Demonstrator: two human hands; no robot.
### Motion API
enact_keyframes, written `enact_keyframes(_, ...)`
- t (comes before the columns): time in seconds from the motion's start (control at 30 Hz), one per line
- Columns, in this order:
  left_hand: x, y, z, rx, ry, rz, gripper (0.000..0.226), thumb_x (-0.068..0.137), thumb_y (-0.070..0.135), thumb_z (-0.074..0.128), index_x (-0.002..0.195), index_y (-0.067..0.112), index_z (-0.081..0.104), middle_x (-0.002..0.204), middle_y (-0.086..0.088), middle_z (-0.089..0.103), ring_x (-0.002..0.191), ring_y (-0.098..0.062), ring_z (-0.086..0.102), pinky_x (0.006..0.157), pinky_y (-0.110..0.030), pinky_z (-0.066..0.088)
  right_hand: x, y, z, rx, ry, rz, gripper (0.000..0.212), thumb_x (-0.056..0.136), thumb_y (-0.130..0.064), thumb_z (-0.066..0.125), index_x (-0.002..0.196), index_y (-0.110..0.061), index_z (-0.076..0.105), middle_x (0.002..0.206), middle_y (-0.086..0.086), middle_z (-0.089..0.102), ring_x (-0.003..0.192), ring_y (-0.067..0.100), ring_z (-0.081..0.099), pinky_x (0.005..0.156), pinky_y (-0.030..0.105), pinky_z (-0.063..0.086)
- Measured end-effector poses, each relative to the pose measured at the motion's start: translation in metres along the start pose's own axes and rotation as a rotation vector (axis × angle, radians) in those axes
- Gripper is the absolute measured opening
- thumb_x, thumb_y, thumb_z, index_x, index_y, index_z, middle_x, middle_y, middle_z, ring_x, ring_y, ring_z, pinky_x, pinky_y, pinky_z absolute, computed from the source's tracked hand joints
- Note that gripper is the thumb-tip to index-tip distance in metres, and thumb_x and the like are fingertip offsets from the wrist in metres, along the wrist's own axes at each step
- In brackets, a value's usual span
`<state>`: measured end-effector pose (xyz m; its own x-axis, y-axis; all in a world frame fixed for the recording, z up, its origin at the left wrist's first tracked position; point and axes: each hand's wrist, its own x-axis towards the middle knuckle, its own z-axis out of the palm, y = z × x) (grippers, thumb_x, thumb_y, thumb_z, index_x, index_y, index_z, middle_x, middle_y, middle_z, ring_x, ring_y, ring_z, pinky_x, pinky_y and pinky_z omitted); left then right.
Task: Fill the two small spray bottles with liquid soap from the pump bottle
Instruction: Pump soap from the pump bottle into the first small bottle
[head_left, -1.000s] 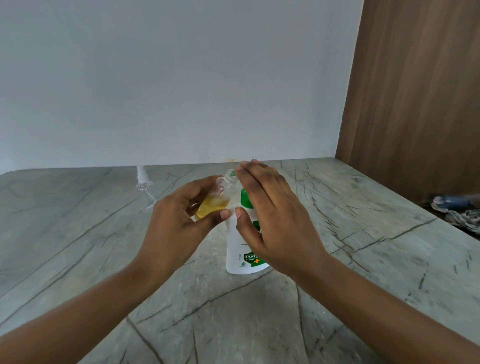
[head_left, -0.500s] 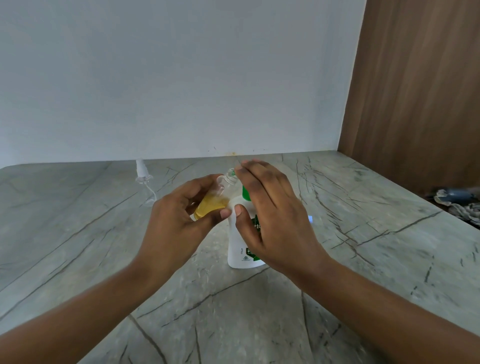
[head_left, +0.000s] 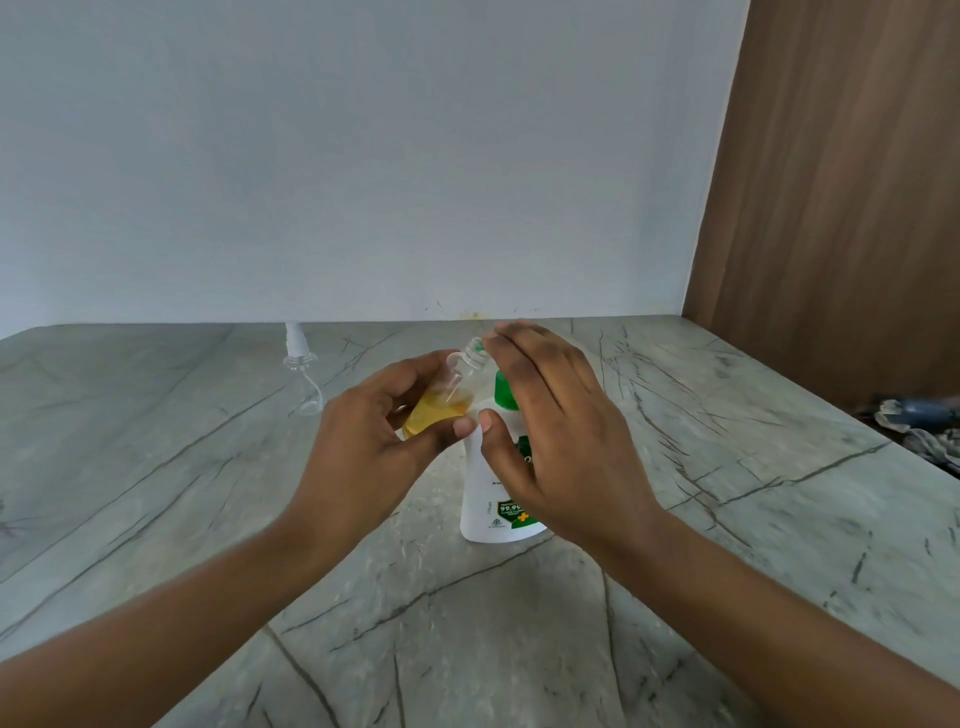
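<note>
My left hand (head_left: 374, 441) grips a small clear spray bottle (head_left: 441, 402), tilted with its open neck up to the right and partly filled with yellow soap. A white pump bottle (head_left: 493, 499) with a green collar and label stands on the table just behind my hands. My right hand (head_left: 550, 431) lies over the pump top with straight fingers, hiding the pump head. Whether it presses down, I cannot tell. A spray cap with its dip tube (head_left: 300, 364) lies on the table at the back left.
The grey marble table (head_left: 208, 519) meets a pale wall at the back and a brown wooden panel (head_left: 841, 208) at the right. Crumpled cloth and a dark object (head_left: 919, 421) lie past the table's right edge.
Both hands and the bottles hold nearly the same pose. The view has shifted slightly, and the pump bottle sits a little lower against my right hand.
</note>
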<state>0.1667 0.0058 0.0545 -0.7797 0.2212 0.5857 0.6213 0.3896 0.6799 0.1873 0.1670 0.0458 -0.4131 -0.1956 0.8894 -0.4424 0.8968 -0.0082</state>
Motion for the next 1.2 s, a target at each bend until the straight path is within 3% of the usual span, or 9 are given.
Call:
enact_keyframes(0.2, 0.002, 0.007, -0.002, -0.027, 0.009, 0.007, 0.045, 0.065, 0.037, 0.072, 0.106, 0.046, 0.053, 0.103, 0.027, 0.062, 0.095, 0.007, 0.061, 0.078, -0.005, 0.045, 0.005, 0.001, -0.004, -0.035, -0.006, -0.007, 0.048, 0.088, -0.028, 0.047, 0.127, -0.001, 0.054, 0.127, 0.011, 0.056, 0.123, 0.017, 0.04, 0.1, 0.02, 0.03)
enact_keyframes(0.5, 0.0, 0.006, 0.0, 0.004, 0.01, 0.017, 0.047, 0.07, 0.028, 0.075, 0.112, 0.038, 0.055, 0.105, 0.024, 0.062, 0.097, 0.004, 0.062, 0.079, -0.005, 0.044, 0.002, 0.004, -0.005, -0.068, -0.028, -0.044, 0.049, 0.088, -0.025, 0.049, 0.13, 0.0, 0.051, 0.132, 0.013, 0.053, 0.128, 0.02, 0.038, 0.105, 0.022, 0.026)
enact_keyframes(0.73, -0.001, 0.005, 0.0, 0.003, 0.007, 0.036, 0.048, 0.069, 0.034, 0.073, 0.113, 0.038, 0.054, 0.105, 0.025, 0.062, 0.097, 0.005, 0.062, 0.08, -0.007, 0.045, 0.001, 0.002, -0.002, -0.036, 0.046, -0.045, 0.047, 0.086, -0.024, 0.049, 0.126, 0.001, 0.054, 0.128, 0.015, 0.056, 0.124, 0.02, 0.04, 0.103, 0.023, 0.03)
enact_keyframes(0.87, -0.003, 0.0, 0.0, 0.051, 0.003, 0.051, 0.054, 0.07, 0.033, 0.073, 0.121, 0.027, 0.058, 0.109, 0.018, 0.064, 0.097, 0.001, 0.063, 0.084, -0.011, 0.047, -0.001, 0.003, -0.003, 0.0, 0.063, -0.046, 0.042, 0.087, -0.023, 0.049, 0.12, 0.001, 0.059, 0.12, 0.014, 0.061, 0.117, 0.02, 0.046, 0.097, 0.022, 0.035)
enact_keyframes(1.2, -0.004, -0.005, -0.001, 0.075, -0.004, 0.05, 0.053, 0.067, 0.039, 0.071, 0.118, 0.034, 0.057, 0.106, 0.019, 0.064, 0.095, 0.004, 0.062, 0.083, -0.007, 0.045, -0.004, 0.005, 0.0, 0.046, 0.041, -0.032, 0.04, 0.087, -0.023, 0.049, 0.116, 0.001, 0.062, 0.116, 0.013, 0.063, 0.113, 0.02, 0.049, 0.092, 0.022, 0.038)
